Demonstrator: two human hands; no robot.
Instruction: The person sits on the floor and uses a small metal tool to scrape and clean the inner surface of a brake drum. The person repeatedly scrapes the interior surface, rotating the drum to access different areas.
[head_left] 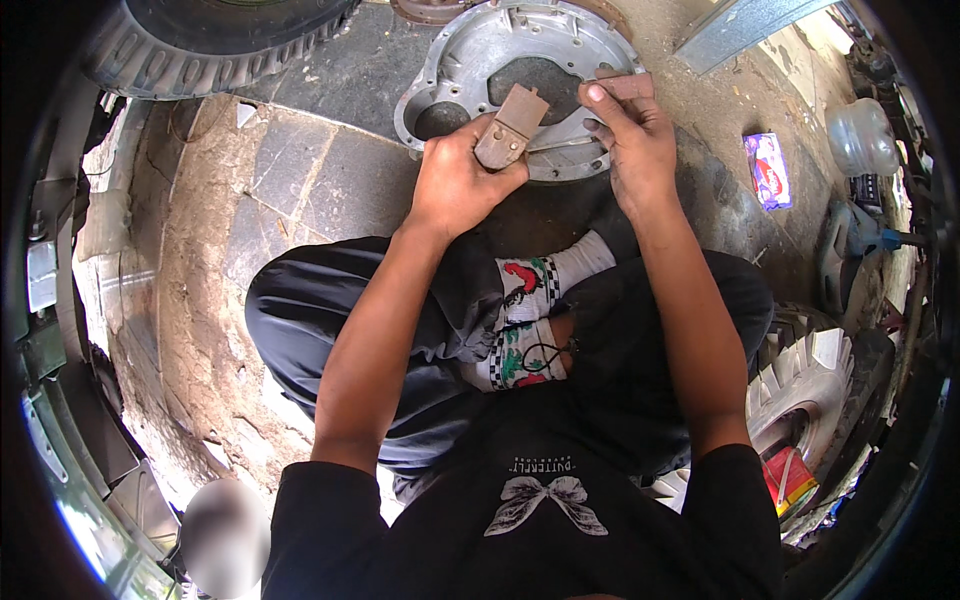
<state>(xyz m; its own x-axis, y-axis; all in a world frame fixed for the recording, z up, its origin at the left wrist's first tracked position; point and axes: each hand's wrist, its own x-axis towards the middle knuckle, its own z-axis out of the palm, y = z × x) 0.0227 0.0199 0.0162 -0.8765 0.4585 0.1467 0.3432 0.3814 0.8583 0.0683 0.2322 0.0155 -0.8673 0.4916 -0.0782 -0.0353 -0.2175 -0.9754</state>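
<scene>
Past the right hand's (640,145) brown block (632,86), a purple packet (767,171) seemingly bears lettering (772,179).

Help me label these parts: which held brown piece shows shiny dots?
The brown piece in the left hand: shiny dots show on its face. The right hand holds the other piece, which shows none.

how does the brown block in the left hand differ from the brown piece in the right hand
The brown block in the left hand shows small bright round spots; the brown piece in the right hand shows none. The block slants in the picture, while the piece runs nearly level. The block shows a broader face than the piece. Both are brown.
</scene>
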